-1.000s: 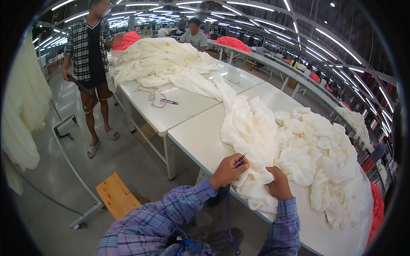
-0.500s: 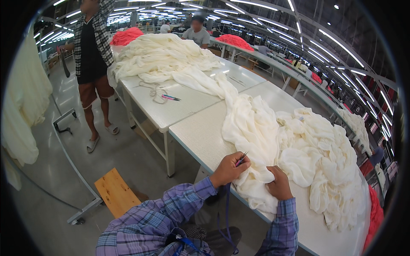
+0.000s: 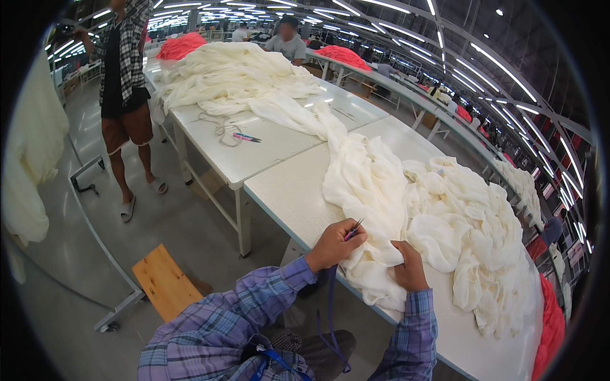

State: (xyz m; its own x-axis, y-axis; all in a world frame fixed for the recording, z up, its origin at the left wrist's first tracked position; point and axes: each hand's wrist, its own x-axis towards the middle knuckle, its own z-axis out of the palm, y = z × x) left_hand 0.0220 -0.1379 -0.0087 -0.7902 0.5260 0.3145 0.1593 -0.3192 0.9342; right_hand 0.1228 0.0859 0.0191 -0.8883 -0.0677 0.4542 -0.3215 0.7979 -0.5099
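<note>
My left hand (image 3: 334, 245) is closed around small thread snips (image 3: 353, 230) with a pink handle, their dark pointed tips sticking up past my fingers. Just to its right, my right hand (image 3: 410, 267) pinches a fold of cream fabric (image 3: 367, 184) between thumb and fingers. This thin, gathered cloth lies on the white table at its near edge and trails away to a larger heap (image 3: 238, 73) at the far end. The left hand sits against the cloth's near left side. A dark purple strap (image 3: 330, 311) hangs below my left wrist.
A second cream pile (image 3: 470, 235) lies to the right. Pink-handled snips (image 3: 246, 137) and a loose cord (image 3: 222, 127) rest on the farther table (image 3: 279, 152). Left are a wooden bench (image 3: 166, 282), a wheeled rack (image 3: 105, 244) and a standing person (image 3: 124, 95). Red cloth (image 3: 549, 324) hangs at the right.
The whole scene has shifted slightly left and up in the view. Both hands keep their holds on the snips and the cloth. The standing person's arm at the left has risen.
</note>
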